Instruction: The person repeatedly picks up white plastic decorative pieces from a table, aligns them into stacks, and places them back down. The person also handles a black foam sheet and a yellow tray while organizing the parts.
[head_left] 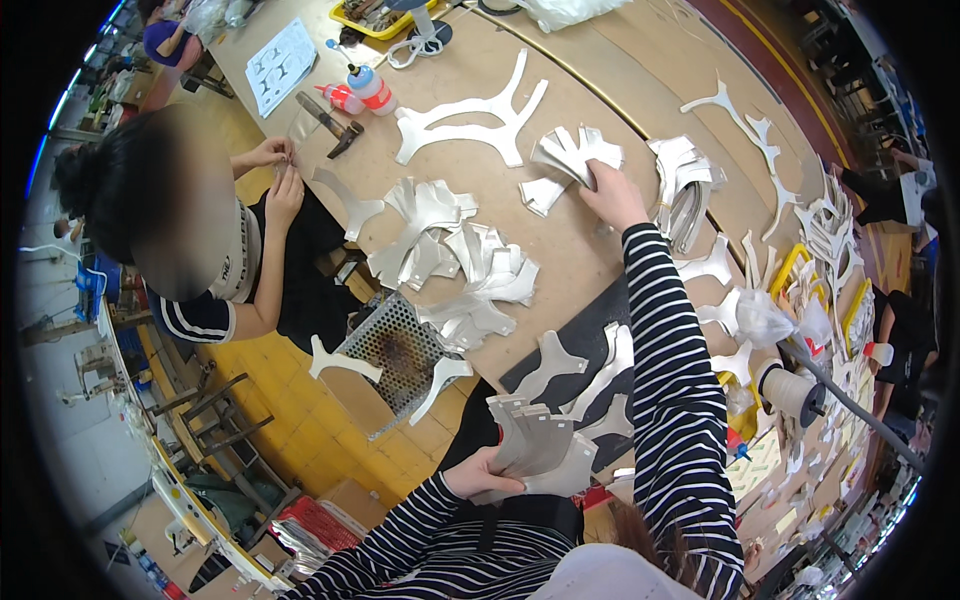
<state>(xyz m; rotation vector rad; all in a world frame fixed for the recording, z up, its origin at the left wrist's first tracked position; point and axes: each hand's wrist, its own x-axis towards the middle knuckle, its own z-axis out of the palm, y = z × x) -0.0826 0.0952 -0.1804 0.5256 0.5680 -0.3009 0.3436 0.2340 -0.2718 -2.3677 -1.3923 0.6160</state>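
The left hand (478, 470) grips a fanned stack of silver-grey cut pieces (540, 445) near the lap. The right hand (612, 195), fingers curled, presses on a small pile of white cut pieces (572, 155) on the brown worktable (560, 250), beside 1 large branched white piece (470, 120).

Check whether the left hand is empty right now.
No, the left hand grips a fanned stack of silvery cut pieces.

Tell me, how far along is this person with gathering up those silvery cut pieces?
Partway, it seems. Already gathered: a fanned stack of silver pieces gripped in the left hand. In hand: the right hand is reaching onto a small pile on the table. Left: several loose heaps and a large branching piece lie scattered.
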